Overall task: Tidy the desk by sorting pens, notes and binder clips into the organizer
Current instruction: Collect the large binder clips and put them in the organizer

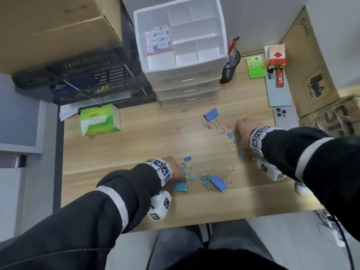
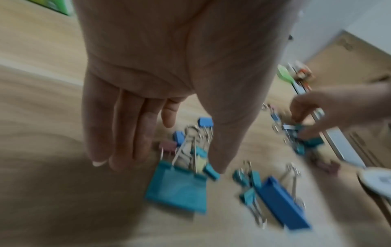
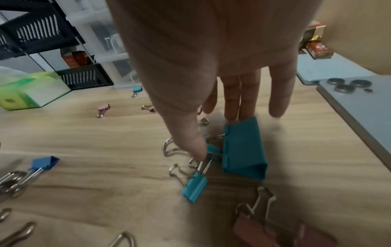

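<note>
Binder clips of several sizes lie scattered on the wooden desk. My left hand hovers with straight fingers over a heap of small clips beside a large teal clip; whether it touches them is blurred. A large blue clip lies just right of it. My right hand reaches down with straight fingers touching another large teal clip, while the thumb presses on the wire handles of a small teal clip. The white organizer stands at the back, with notes in its left compartment.
A black pen cup with pens stands right of the organizer. Two phones lie along the right edge near cardboard boxes. A green tissue box and black trays sit at the left. More clips lie mid-desk.
</note>
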Tool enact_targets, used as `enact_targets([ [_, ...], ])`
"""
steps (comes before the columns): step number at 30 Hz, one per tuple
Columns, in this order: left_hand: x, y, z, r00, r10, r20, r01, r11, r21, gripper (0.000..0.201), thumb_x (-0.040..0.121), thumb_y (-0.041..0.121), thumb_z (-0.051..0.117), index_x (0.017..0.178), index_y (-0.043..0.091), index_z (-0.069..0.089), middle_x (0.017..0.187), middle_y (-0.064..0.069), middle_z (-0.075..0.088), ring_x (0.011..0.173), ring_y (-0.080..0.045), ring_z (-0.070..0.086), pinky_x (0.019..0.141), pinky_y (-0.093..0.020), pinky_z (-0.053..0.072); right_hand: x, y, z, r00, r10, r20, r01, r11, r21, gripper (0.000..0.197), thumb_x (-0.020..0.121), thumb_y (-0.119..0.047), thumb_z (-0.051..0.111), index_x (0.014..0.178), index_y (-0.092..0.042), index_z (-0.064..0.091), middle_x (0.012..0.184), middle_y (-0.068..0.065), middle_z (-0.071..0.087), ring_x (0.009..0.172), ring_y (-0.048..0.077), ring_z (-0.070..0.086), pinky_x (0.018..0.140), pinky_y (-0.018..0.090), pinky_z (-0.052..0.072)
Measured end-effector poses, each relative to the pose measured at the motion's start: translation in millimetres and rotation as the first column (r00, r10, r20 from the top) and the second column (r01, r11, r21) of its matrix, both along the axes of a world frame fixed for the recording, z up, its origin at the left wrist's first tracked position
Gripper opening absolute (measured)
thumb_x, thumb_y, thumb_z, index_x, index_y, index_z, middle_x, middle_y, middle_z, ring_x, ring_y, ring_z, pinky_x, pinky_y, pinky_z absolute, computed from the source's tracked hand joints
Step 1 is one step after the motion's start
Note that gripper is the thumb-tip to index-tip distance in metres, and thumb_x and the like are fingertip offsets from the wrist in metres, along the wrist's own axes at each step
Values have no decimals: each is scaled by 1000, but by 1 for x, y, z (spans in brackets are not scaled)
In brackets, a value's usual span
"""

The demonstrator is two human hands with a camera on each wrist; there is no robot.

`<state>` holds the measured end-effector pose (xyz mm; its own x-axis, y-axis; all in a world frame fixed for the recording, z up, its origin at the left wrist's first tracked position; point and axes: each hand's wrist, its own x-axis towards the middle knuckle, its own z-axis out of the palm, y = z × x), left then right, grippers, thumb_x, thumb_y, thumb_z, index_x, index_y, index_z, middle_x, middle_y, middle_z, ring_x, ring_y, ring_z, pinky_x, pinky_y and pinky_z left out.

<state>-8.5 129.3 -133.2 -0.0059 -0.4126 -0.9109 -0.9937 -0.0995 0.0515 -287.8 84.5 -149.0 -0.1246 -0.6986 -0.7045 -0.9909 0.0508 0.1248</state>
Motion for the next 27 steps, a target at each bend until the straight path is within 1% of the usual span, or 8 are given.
enact_targets([
  [3, -8, 16, -8, 1000, -3, 22, 3, 1000, -1, 59, 50, 58, 86, 87, 17, 66, 79, 4, 64, 70, -17, 62, 62, -29, 50, 0, 8, -15, 999, -16, -35, 15, 999, -34, 62, 61, -27, 85, 110, -14, 50, 108, 9, 51, 101, 30, 56, 76, 37, 52],
  [7, -16, 25, -13, 999, 16, 32, -15, 999, -28, 71, 50, 61, 87, 100, 16, 64, 92, 1, 71, 80, -17, 69, 72, -32, 59, 1, 12, -19, 1000, -8, -9, 8, 999, -39, 51, 67, -21, 82, 110, -12, 56, 103, 9, 57, 93, 28, 59, 66, 32, 49],
  [13, -20, 31, -12, 995, 81, 64, -79, 996, -39, 55, 58, 41, 87, 98, 14, 62, 83, 2, 66, 70, -16, 63, 57, -26, 52, -2, 15, -12, 995, 12, 94, -8, 999, -46, 37, 68, -35, 76, 98, -22, 58, 101, 6, 53, 91, 26, 48, 75, 33, 49],
  [15, -22, 30, -9, 995, 75, 67, -74, 997, -11, 50, 58, 40, 86, 93, 13, 62, 78, 2, 62, 65, -18, 61, 53, -25, 46, -3, 16, -4, 989, -4, 150, 17, 996, -83, 26, 75, -36, 70, 93, -20, 59, 99, 5, 53, 88, 25, 50, 73, 33, 49],
  [18, -19, 27, -5, 995, 80, 60, -81, 996, 22, 47, 59, 38, 85, 90, 15, 59, 78, 2, 60, 65, -18, 57, 56, -25, 46, -1, 18, 7, 976, 20, 218, 8, 992, -127, 15, 89, -30, 53, 91, -17, 60, 95, 6, 60, 80, 27, 57, 67, 31, 46],
  [21, -13, 21, 2, 994, 89, 56, -90, 996, 16, 44, 62, 43, 81, 90, 14, 62, 81, 2, 62, 71, -18, 59, 65, -26, 50, 8, 21, 19, 960, 97, 262, -78, 994, -80, 8, 94, -23, 45, 92, -18, 52, 85, 2, 59, 76, 25, 57, 66, 31, 46],
  [25, -6, 8, 18, 992, 120, 47, -121, 993, 10, 25, 83, 25, 68, 68, 16, 50, 66, 0, 48, 57, -16, 45, 52, -23, 36, 29, 27, 21, 928, 224, 298, -245, 969, 33, 13, 96, -22, 44, 91, -19, 55, 85, -2, 59, 81, 24, 57, 76, 32, 48],
  [27, -3, 1, 20, 980, 197, 17, -197, 980, -6, 21, 91, 19, 61, 74, 9, 56, 66, -4, 51, 52, -17, 48, 50, -24, 41, 42, 33, 21, 907, 282, 315, -322, 943, 84, 14, 94, -22, 46, 94, -21, 60, 86, -3, 60, 84, 22, 59, 79, 33, 49],
])
